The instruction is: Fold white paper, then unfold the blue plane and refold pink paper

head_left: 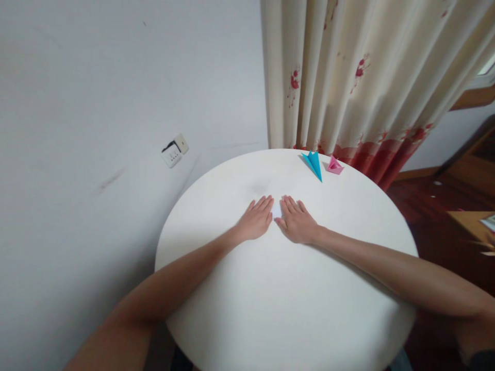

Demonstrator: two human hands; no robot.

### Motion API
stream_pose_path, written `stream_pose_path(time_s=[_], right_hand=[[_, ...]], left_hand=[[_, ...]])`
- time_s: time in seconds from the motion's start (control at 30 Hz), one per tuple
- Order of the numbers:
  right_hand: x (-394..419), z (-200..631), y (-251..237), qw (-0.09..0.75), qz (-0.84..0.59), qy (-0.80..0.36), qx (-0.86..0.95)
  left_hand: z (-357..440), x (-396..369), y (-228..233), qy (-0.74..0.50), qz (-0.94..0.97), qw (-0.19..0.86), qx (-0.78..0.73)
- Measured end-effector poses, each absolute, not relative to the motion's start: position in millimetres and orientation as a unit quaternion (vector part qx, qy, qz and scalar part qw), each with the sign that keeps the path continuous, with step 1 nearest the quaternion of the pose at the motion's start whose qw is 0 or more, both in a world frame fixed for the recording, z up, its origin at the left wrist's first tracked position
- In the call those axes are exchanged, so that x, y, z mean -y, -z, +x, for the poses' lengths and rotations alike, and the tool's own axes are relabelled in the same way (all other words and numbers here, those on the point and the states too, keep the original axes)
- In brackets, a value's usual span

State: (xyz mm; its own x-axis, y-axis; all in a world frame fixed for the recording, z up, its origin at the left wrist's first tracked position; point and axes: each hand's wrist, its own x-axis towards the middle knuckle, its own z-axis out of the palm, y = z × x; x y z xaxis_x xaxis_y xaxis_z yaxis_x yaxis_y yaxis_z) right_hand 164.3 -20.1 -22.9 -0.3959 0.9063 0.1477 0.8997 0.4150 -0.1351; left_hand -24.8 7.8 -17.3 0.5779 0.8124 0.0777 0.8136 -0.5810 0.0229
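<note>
Both of my hands lie flat, palms down, near the middle of a round white table (270, 309). My left hand (256, 219) and my right hand (297, 221) sit side by side, fingers pointing away from me. A small white piece of paper (277, 209) shows in the gap between them, mostly covered by the hands. Each hand presses on the paper with fingers held together and extended. A blue folded paper plane (314, 164) and a pink folded paper boat (334, 166) rest at the table's far edge.
A grey wall with a wall socket (175, 150) stands to the left. A cream curtain (359, 77) with red flowers hangs behind the table. Dark wooden floor and wooden furniture (469, 221) lie to the right.
</note>
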Motion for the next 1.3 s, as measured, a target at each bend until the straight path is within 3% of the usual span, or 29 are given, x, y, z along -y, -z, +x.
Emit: stream_pose_path(time_s=[0.17,0.3,0.5,0.8,0.93,1.07,1.3], right_hand=[[18,176,19,0.105,-0.618,0.012,0.779],[20,162,15,0.166,-0.566,0.04,0.806],[26,147,17,0.123,-0.491,-0.032,0.862],[31,155,19,0.113,-0.476,-0.028,0.872],[26,159,22,0.116,-0.483,-0.033,0.867],[12,167,22,0.111,-0.502,-0.039,0.857],[-21,200,17,0.105,-0.405,-0.091,0.904]], left_hand=[[-26,-8,18,0.047,-0.889,0.009,0.455],[-23,-6,18,0.049,-0.889,0.006,0.456],[-28,-9,8,0.019,-0.902,-0.038,0.43],[-70,-25,-12,-0.067,-0.889,-0.149,0.428],[-77,-37,-15,0.002,-0.866,-0.194,0.461],[-68,-44,-10,0.161,-0.866,-0.16,0.446],[-54,-33,-2,0.093,-0.938,-0.102,0.319]])
